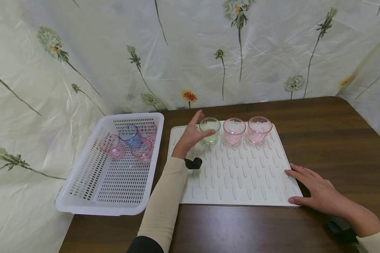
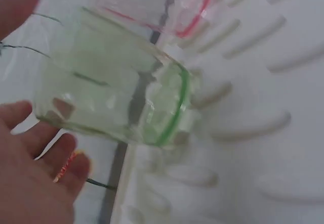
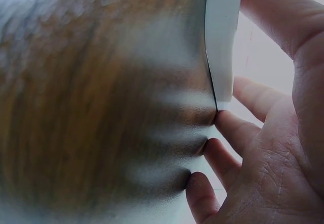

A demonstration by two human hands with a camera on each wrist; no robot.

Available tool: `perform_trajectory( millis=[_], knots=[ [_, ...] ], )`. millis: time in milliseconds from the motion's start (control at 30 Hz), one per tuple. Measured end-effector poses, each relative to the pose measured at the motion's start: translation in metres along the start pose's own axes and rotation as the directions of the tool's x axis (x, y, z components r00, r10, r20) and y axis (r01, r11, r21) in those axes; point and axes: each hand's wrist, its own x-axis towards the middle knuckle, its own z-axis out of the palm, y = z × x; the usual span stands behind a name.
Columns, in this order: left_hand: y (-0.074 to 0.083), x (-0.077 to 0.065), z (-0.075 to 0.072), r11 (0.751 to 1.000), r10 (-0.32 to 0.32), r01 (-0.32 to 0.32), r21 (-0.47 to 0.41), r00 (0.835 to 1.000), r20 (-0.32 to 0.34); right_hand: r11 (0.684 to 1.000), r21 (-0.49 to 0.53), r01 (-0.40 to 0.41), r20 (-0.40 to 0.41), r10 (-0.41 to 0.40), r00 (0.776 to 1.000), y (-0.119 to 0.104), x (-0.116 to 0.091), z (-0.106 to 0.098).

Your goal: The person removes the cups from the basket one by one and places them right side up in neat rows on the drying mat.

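Observation:
My left hand is beside a clear green glass, thumb and fingers spread at its near and far sides. In the left wrist view, a gap shows between the fingers and the green glass. The glass stands upright at the back left of a white ridged mat. To its right stand a pink glass and a second pink glass. My right hand lies at the mat's right edge, fingers extended, thumb near the front corner. In the right wrist view its fingertips meet the dark tabletop.
A white perforated basket stands left of the mat, close to my left sleeve. Towards its back are a blue glass and pink glasses, some tilted. A flower-patterned sheet hangs behind the brown wooden table.

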Motion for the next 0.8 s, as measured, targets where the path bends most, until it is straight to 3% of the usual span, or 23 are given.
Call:
perform_trajectory(
  millis=[67,100,200,267,333,533,800],
  knots=[
    [0.01,-0.001,-0.002,0.997,0.065,-0.07,-0.042,0.991,-0.121,1.0,0.001,-0.004,0.005,0.004,1.0,0.0,0.001,-0.001],
    [0.016,-0.001,-0.003,0.992,0.099,-0.112,-0.062,0.977,-0.192,1.0,0.001,-0.003,0.004,0.003,1.0,0.0,0.001,-0.001],
    [0.038,-0.002,-0.008,0.971,0.179,-0.227,-0.079,0.903,-0.389,1.0,0.002,0.003,0.001,-0.003,1.0,0.0,0.001,-0.001],
    [0.054,-0.003,-0.011,0.961,0.208,-0.269,-0.071,0.862,-0.462,1.0,0.001,0.009,-0.003,-0.009,1.0,0.0,0.0,-0.001],
    [0.068,-0.004,-0.012,0.955,0.23,-0.291,-0.055,0.844,-0.484,1.0,-0.001,0.011,-0.006,-0.011,1.0,0.001,0.0,-0.001],
    [0.098,-0.005,-0.015,0.951,0.269,-0.309,-0.021,0.858,-0.437,1.0,0.004,0.01,-0.004,-0.01,1.0,0.003,0.0,0.0],
    [0.111,-0.011,-0.029,0.955,0.288,-0.291,0.052,0.876,-0.386,1.0,0.009,0.008,0.006,-0.008,1.0,0.001,0.0,-0.001]
  ],
)
